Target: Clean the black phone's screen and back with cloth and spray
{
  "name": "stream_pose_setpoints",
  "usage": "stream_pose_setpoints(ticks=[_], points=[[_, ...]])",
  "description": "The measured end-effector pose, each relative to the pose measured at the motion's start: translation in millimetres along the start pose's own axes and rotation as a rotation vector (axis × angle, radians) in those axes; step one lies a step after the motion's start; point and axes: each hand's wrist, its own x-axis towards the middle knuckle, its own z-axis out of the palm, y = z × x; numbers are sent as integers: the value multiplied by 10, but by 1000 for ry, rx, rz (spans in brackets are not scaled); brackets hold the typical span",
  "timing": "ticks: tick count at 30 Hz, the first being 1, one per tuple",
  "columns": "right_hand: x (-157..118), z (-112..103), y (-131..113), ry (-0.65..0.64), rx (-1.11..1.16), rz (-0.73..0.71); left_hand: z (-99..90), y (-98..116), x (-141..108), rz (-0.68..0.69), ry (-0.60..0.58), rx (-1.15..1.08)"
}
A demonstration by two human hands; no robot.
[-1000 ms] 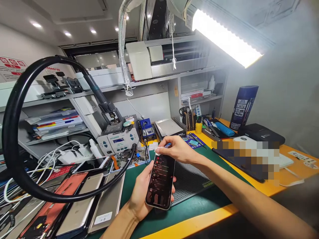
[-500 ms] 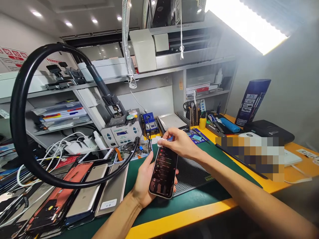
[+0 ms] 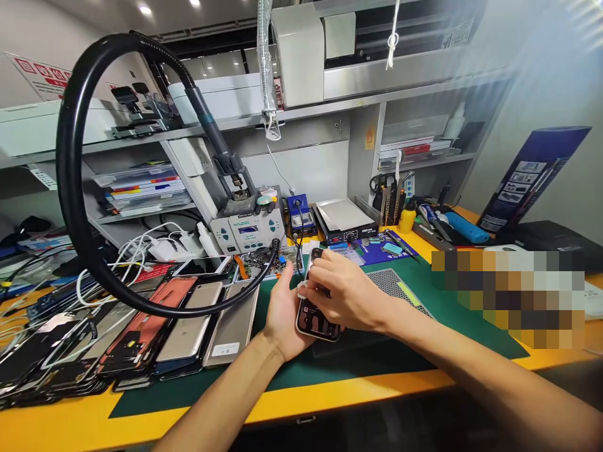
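My left hand (image 3: 284, 317) is wrapped round a smartphone (image 3: 316, 323), its dark screen lit with rows of icons and text. My right hand (image 3: 351, 294) is closed over the middle of the screen. A small white wipe (image 3: 302, 289), perhaps tissue or cloth, pokes out from under its fingertips against the phone's left edge. The right fingers hide much of the screen. Beneath the hands lie a green mat (image 3: 282, 376) and a grey perforated pad (image 3: 396, 292).
Phones and phone parts (image 3: 188, 320) lie in rows at left, under a looped black hose (image 3: 70, 157) from a rework station (image 3: 247, 229). A parts tray (image 3: 264, 267), a flat device (image 3: 346, 216), a yellow bottle (image 3: 407, 216) and tools stand behind. A pixelated patch covers the right side.
My right hand has moved with the white wipe from the phone's top end down to the middle of its screen. The camera view has shifted, so the scene sits further right.
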Motion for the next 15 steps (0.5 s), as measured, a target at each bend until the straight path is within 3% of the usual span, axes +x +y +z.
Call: stream_pose_setpoints(ticks=[8,15], points=[[-83,103,-184,-105,35,-101,-41,59,-8,-8,13,-42],[-182,-8,-129,-198,69,-81,26,72,-12,62,-17,-17]])
